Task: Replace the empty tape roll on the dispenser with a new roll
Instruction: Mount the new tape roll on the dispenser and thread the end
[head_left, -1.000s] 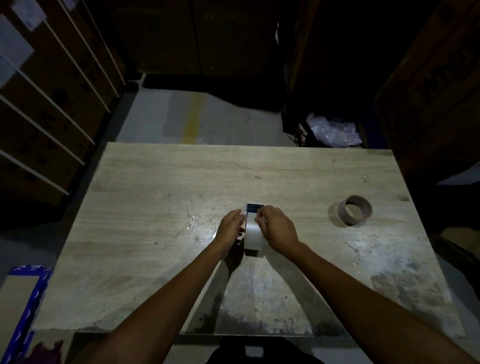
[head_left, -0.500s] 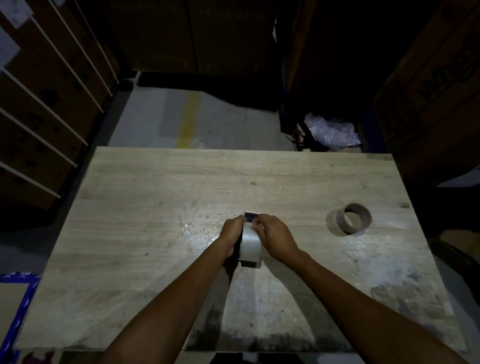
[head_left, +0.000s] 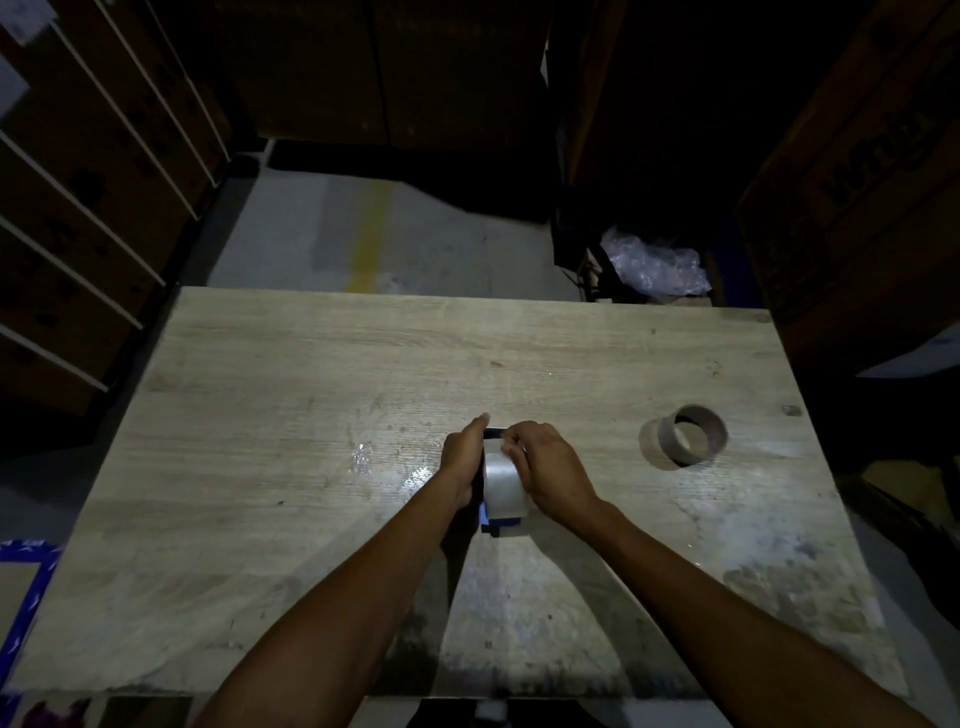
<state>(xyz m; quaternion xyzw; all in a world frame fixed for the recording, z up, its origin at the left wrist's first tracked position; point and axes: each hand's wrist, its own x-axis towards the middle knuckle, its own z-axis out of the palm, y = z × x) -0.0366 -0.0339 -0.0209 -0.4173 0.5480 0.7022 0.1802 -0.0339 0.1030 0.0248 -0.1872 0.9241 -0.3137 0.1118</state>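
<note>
A roll of clear tape sits in a blue and black dispenser at the middle of the wooden table. My left hand grips the dispenser's left side. My right hand lies over the roll's right side, its fingertips pinched at the top of the roll. The empty brown cardboard core stands on the table to the right, apart from both hands.
Stacked cardboard boxes line the left side, and more boxes stand at the right. A crumpled plastic bag lies behind the table's far right corner. A blue-edged sheet lies on the floor at the lower left.
Both hands have shifted slightly toward me with the dispenser. The blue body now shows below the roll, and my right fingertips have moved onto the top of the roll.
</note>
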